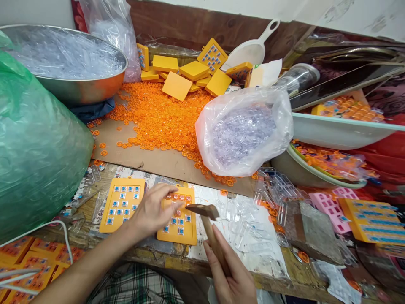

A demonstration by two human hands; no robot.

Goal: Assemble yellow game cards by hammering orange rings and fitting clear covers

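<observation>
My right hand grips a small hammer by its wooden handle. Its dark metal head is over the right side of a yellow board at the table's front. Orange rings fill the board's top rows, and small blue-and-clear pieces sit in lower slots. Over the board's left edge lies my left hand, thumb and index finger apart, with nothing visible between them. Beside it, a second yellow board carries only blue-and-clear pieces and is partly covered by my left wrist.
Loose orange rings are heaped on cardboard behind the boards. Right of them stands an open plastic bag of clear parts. A metal bowl and green bag crowd the left. A stone block sits at right.
</observation>
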